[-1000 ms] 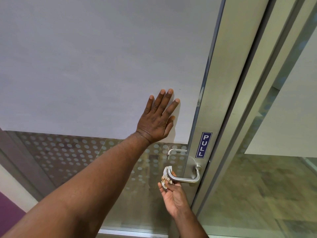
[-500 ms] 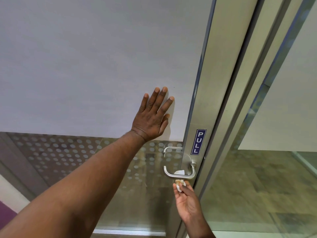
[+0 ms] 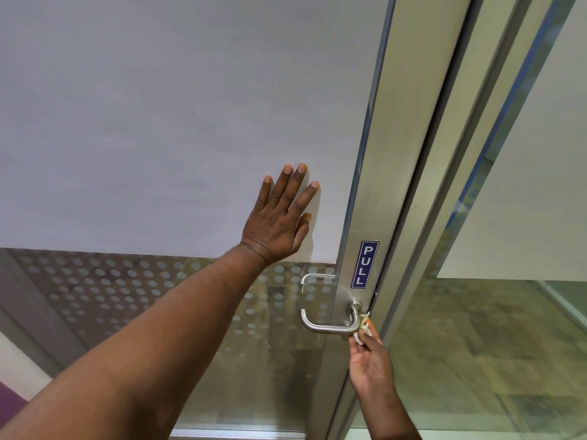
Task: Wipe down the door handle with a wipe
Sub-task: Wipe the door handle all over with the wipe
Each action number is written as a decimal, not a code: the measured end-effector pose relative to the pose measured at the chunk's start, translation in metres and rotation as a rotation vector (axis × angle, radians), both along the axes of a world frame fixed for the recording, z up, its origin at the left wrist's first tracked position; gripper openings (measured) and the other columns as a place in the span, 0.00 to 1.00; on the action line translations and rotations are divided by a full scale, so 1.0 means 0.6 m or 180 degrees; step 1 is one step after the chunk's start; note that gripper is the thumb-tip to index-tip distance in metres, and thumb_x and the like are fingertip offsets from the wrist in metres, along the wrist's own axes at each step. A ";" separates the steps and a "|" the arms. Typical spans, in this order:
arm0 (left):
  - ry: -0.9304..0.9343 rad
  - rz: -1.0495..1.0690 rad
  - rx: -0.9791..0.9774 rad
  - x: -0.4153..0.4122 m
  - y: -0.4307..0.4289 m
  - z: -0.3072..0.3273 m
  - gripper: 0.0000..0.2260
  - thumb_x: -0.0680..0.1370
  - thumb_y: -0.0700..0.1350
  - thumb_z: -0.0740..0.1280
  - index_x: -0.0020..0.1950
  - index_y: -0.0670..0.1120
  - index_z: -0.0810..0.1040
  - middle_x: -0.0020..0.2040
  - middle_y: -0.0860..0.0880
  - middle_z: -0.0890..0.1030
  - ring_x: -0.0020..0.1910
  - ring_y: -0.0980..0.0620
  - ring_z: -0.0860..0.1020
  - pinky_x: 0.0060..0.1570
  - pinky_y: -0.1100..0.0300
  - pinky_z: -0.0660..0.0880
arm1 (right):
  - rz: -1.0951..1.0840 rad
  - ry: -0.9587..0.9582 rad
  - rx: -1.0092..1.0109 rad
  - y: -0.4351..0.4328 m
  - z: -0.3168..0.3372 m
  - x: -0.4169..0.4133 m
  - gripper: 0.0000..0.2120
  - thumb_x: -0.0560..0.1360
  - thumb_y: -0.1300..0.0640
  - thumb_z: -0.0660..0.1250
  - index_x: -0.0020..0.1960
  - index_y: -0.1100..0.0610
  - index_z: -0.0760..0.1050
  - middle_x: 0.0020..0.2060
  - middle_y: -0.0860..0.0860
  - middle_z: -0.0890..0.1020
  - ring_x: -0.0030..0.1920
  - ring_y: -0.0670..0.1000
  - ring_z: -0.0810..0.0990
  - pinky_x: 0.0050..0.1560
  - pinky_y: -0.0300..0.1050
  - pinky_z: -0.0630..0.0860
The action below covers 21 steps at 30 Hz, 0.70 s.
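Observation:
A brushed-steel lever door handle (image 3: 327, 327) sticks out of the metal door frame below a blue PULL sign (image 3: 364, 264). My right hand (image 3: 370, 363) reaches up from below and pinches a crumpled white wipe (image 3: 362, 328) against the handle's right end, where it bends into the door. My left hand (image 3: 281, 219) lies flat with fingers spread on the frosted glass panel of the door (image 3: 158, 138), up and left of the handle. A second handle (image 3: 313, 277) shows through the glass on the far side.
The lower glass carries a dotted pattern (image 3: 104, 290). The metal door frame (image 3: 409, 154) runs diagonally, with a second glass pane (image 3: 524, 344) to its right showing the floor beyond.
My right hand has slid the wipe along the handle from its left tip, under the bar, to the right end at the door. My left hand stays flat on the glass.

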<state>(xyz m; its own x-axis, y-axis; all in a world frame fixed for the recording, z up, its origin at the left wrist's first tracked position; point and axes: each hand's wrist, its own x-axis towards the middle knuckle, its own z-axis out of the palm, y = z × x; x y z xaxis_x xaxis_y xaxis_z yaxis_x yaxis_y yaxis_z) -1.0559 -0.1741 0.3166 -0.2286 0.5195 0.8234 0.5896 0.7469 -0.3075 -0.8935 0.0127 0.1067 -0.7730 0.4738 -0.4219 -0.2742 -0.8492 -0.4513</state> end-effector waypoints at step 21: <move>-0.0012 -0.0028 0.0031 0.002 0.002 0.000 0.33 0.82 0.51 0.58 0.84 0.47 0.47 0.84 0.45 0.43 0.83 0.44 0.38 0.80 0.45 0.36 | 0.0102 -0.0386 0.0520 0.004 0.020 -0.016 0.17 0.75 0.75 0.54 0.56 0.67 0.77 0.43 0.57 0.86 0.49 0.55 0.82 0.52 0.49 0.77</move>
<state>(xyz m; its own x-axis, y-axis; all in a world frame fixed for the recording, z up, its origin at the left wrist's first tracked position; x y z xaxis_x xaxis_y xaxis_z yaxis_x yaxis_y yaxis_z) -1.0546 -0.1729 0.3167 -0.2273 0.5135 0.8274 0.5973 0.7446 -0.2980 -0.9032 0.0152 0.1188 -0.7370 0.5195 -0.4324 -0.1835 -0.7695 -0.6117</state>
